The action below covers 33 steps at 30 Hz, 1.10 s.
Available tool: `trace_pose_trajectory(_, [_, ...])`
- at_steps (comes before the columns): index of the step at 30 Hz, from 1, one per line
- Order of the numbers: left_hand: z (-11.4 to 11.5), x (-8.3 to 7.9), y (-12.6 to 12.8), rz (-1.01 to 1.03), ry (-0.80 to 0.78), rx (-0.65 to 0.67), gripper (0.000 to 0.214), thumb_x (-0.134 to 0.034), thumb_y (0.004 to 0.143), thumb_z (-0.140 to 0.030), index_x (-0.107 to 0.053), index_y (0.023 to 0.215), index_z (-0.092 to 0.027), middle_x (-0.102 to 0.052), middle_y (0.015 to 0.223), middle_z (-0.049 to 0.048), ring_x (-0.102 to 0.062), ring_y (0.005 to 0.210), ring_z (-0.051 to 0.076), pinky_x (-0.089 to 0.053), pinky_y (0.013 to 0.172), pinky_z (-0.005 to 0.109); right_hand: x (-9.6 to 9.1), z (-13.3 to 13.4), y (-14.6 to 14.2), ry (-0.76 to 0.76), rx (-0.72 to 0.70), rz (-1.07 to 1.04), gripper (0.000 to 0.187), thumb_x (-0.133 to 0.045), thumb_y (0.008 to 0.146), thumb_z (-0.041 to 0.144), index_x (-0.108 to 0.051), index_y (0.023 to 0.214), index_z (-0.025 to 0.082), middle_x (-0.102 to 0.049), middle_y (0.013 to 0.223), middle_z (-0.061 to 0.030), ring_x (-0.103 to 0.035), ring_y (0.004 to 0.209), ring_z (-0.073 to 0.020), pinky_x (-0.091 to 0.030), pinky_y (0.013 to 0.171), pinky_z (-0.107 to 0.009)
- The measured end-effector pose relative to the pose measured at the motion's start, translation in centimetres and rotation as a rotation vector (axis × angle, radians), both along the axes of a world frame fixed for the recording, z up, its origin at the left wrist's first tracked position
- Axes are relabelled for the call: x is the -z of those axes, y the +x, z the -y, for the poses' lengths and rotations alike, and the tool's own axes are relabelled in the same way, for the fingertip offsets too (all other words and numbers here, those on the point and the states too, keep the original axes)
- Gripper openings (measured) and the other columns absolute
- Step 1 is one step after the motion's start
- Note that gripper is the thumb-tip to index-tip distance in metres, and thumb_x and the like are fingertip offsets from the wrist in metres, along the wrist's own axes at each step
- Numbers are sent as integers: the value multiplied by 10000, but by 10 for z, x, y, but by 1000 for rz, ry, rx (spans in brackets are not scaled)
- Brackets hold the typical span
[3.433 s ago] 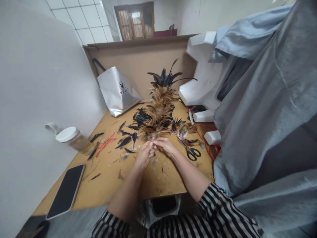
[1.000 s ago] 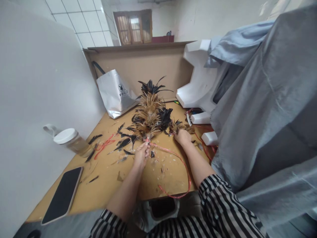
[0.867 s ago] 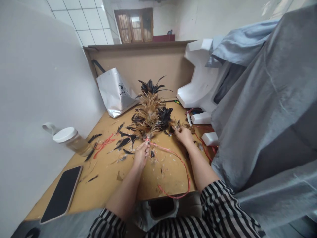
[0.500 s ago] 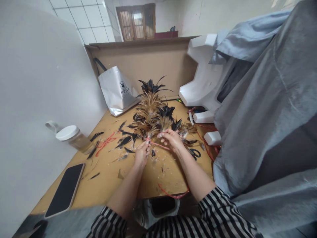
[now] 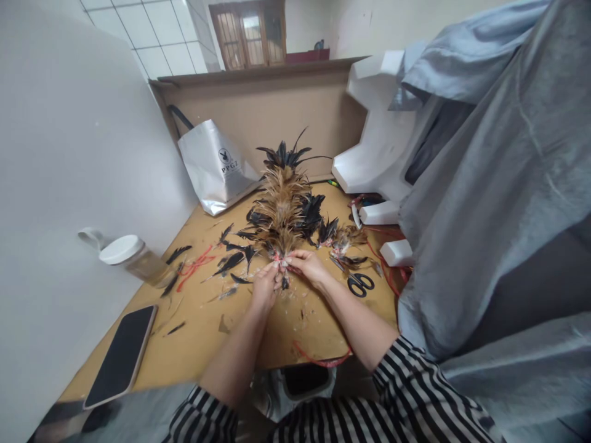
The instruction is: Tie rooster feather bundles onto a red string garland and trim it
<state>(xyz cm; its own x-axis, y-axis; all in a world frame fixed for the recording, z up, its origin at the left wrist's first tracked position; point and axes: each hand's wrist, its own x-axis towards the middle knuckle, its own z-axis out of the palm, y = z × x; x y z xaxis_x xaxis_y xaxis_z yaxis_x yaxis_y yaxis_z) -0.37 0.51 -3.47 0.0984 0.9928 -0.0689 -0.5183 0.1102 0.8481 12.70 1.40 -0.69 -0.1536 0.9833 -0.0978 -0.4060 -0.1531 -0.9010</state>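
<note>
A long feather duster [image 5: 282, 191], black at its far tip and brown along its length, lies pointing away from me on the table. My left hand [image 5: 268, 283] is closed round its near end, where red string [image 5: 276, 257] is wound. Beside it, my right hand [image 5: 307, 266] pinches a tuft of brown feathers [image 5: 287, 241] against the bound end; its fingertips almost touch the left thumb. Fingers partly hide the stem. Loose black feathers [image 5: 228, 263] are scattered to the left, and small feather bunches [image 5: 344, 240] lie on the right.
Black-handled scissors [image 5: 361, 285] lie right of my right forearm. On the left are a lidded bottle [image 5: 136, 258], a phone [image 5: 120, 357] and tangled red string [image 5: 196, 267]. A silver bag [image 5: 217, 169] leans at the back; white foam [image 5: 383, 147] and grey cloth [image 5: 498, 203] flank the right.
My right hand has moved left with the brown feathers, bringing them against the duster's bound end. The scissors show more fully now. My left hand stays at the same end.
</note>
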Motion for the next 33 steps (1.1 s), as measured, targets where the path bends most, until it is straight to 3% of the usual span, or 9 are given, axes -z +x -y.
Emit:
trace_pose_trajectory(5, [4, -4, 3, -32, -8, 3, 318, -743, 610, -356, -637, 764, -100, -592, 680, 29, -314, 395, -2, -134, 338, 139, 12, -3, -4, 41, 32, 44, 310, -778, 496, 340, -617, 684, 152, -622, 608, 28, -519, 560, -88, -384, 613, -234])
trace_pose_trajectory(13, [6, -7, 4, -43, -19, -15, 327, -739, 606, -350, -639, 795, -103, -620, 687, 44, -330, 399, 9, -134, 345, 149, 15, -4, -4, 30, 25, -10, 303, -786, 488, 302, -602, 680, 157, -630, 614, 24, -553, 589, -100, -416, 671, -250])
trace_pose_trajectory(22, [5, -4, 4, -57, 1, -10, 326, -726, 630, -383, -624, 764, -104, -537, 642, 0, -315, 407, 6, -126, 350, 152, 17, -5, -4, -1, 22, 55, 312, -788, 485, 337, -598, 651, 154, -612, 550, 26, -520, 504, -76, -379, 525, -203])
trace_pose_trajectory(33, [6, -3, 4, -67, 27, 40, 307, -698, 675, -386, -604, 766, -108, -492, 563, -18, -312, 399, 15, -131, 356, 151, 10, -1, -1, -59, -45, -87, 365, -823, 439, 305, -564, 645, 150, -614, 560, 26, -551, 527, -76, -391, 542, -194])
